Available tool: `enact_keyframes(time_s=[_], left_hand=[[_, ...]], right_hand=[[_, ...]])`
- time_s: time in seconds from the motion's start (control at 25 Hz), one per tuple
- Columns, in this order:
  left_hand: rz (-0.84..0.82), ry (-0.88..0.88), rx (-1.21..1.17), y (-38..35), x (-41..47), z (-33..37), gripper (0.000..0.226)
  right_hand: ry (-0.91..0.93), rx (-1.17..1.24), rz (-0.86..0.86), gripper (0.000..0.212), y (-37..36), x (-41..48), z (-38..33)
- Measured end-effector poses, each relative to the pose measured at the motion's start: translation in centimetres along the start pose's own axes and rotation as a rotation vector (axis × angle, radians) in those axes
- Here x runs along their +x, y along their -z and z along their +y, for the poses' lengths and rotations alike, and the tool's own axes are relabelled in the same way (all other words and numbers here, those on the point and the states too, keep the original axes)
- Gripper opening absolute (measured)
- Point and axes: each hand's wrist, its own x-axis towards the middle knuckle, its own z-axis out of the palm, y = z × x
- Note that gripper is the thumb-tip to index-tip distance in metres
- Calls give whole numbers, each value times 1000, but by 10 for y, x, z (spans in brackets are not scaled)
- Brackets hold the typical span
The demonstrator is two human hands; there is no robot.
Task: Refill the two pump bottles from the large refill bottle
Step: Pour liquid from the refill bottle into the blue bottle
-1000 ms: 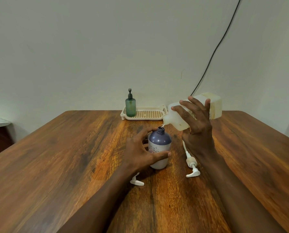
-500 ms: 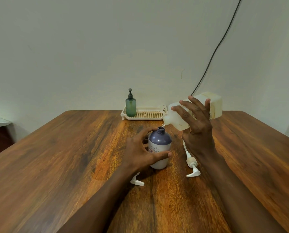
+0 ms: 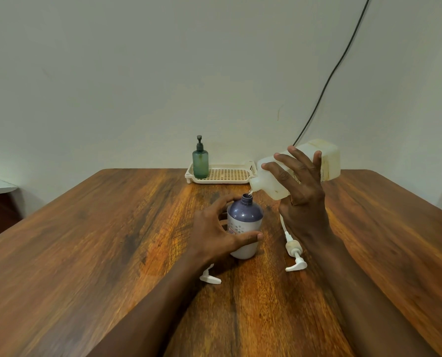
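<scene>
Right hand (image 3: 302,199) gripped tilted refill bottle (image 3: 305,168), spout over purple bottle (image 3: 244,222) neck; left hand (image 3: 214,233) gripped it (anti-tip).

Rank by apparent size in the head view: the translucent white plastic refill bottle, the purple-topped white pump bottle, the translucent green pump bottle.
1. translucent white refill bottle
2. purple-topped pump bottle
3. green pump bottle; it stands farthest back, so true size is unsure.

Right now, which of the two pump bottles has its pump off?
The purple-and-white bottle held by the left hand: its neck is open under the spout of the refill bottle. The green bottle in the tray has its black pump on.
</scene>
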Motion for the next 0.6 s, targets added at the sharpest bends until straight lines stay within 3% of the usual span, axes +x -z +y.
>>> enact_keyframes(time_s=[0.6], left_hand=[[-5,-8,-6,0,0,0,85]], right_hand=[[18,12,2,88,2,1,-3]])
